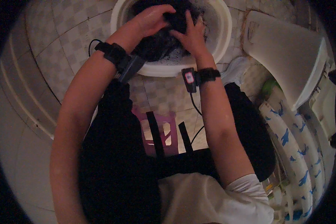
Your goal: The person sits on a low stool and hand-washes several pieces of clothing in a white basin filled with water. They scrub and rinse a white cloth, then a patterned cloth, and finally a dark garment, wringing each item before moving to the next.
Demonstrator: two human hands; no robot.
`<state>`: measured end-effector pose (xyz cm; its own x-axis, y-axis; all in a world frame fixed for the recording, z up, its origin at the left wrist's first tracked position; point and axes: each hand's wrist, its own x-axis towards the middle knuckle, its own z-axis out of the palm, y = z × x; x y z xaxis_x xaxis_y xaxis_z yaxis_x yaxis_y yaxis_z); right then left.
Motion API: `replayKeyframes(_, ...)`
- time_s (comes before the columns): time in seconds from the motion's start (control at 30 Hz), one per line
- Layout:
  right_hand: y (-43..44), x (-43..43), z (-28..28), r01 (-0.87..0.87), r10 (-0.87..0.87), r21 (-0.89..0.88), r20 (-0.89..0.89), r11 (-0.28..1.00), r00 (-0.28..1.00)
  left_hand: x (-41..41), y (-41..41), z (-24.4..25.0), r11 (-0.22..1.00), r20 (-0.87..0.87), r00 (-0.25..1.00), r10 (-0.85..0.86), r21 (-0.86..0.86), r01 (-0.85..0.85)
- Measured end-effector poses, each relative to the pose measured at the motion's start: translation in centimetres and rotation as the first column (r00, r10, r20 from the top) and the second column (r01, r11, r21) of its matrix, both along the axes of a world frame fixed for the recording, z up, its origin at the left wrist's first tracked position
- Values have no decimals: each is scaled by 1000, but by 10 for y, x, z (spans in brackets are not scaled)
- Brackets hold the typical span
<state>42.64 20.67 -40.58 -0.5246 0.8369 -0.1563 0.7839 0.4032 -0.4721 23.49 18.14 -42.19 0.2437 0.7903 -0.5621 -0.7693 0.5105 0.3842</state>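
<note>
A round white basin [225,33] stands on the tiled floor at the top of the view, with dark wet cloth [156,46] and some suds in it. My left hand [154,21] is over the basin, its fingers curled at the dark cloth; whether they grip it is hard to tell. My right hand [191,35] lies on the right part of the cloth with its fingers spread. Both wrists wear black straps with small dark devices; a cable hangs from the right one.
A pink plastic stool [172,134] shows between my legs. At the right stand a white plastic container or panel [285,53] and a white cover with blue patterns [285,137]. Curved ledge edges [25,89] run along the left.
</note>
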Motion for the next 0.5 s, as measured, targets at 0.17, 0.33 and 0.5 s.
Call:
replayKeyframes(0.17, 45, 15, -17, -43, 48, -144, 30, 989, 998, 9, 8, 25, 998, -34, 999, 29, -61, -31)
replayKeyframes(0.33, 76, 19, 12, 104, -290, -623, -204, 775, 935, 3, 5, 19, 982, -22, 991, 135, -131, -137)
replayKeyframes(0.5, 3, -20, 71, 247, -318, -204, -503, 947, 804, 10, 4, 37, 977, 212, 956, 204, -99, -186)
